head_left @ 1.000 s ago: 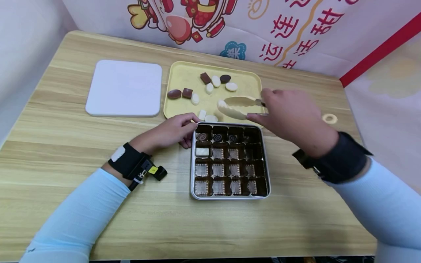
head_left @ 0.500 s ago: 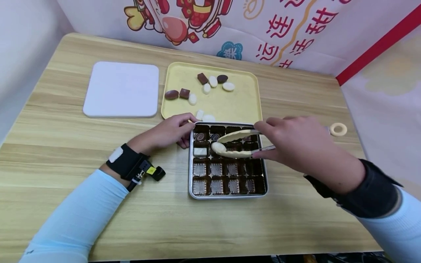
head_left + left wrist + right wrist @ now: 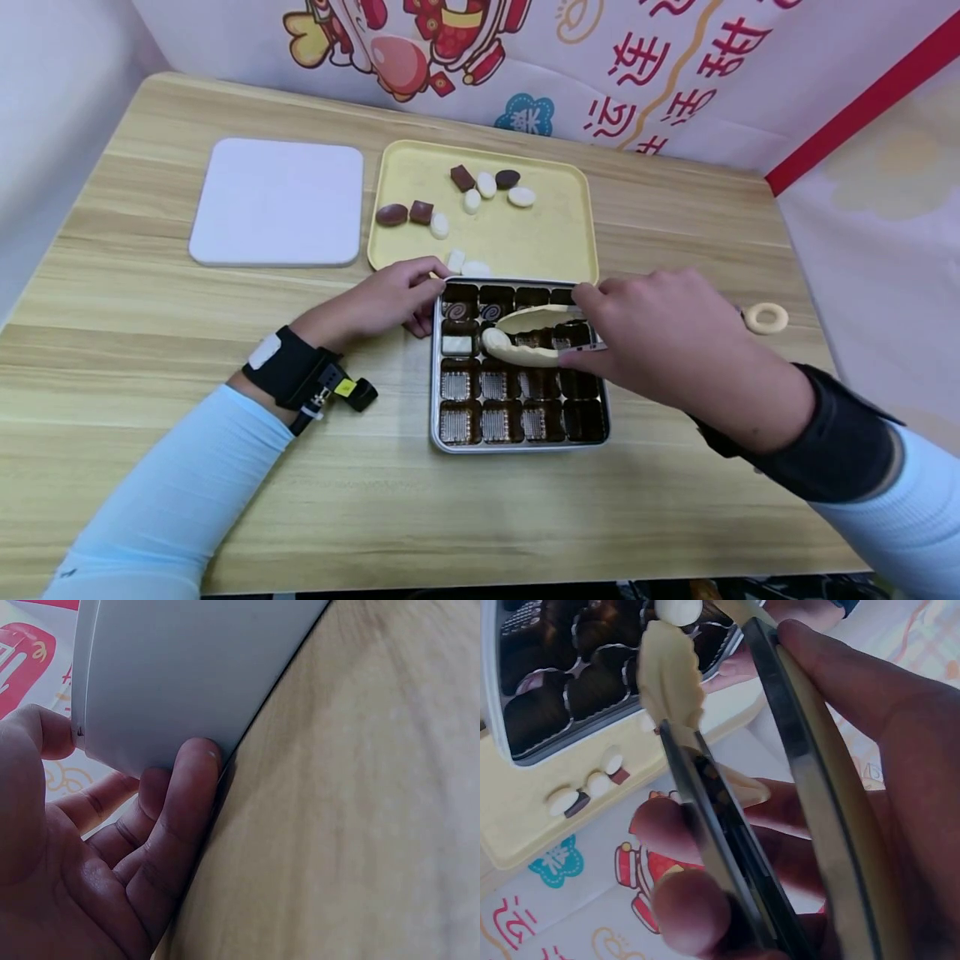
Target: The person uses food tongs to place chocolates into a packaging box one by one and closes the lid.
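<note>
My right hand grips cream-tipped tongs over a square chocolate tin. A white oval chocolate sits at the tongs' tips, over the second compartment of the second row. My left hand holds the tin's far left corner; in the left wrist view the thumb is at the rim and the fingers lie against the side wall. Swirl-topped dark chocolates fill part of the far row. One white rectangular chocolate lies in the second row. The tongs hide some compartments.
Behind the tin, a yellow tray bears several white and brown chocolates. To its left lies a white board. The ring end of the tongs sticks out beyond my right hand. A printed backdrop borders the table's far edge.
My right hand has brought the tongs and white oval chocolate from over the tray toward me, into the tin's second row. The left hand has stayed at the tin's corner.
</note>
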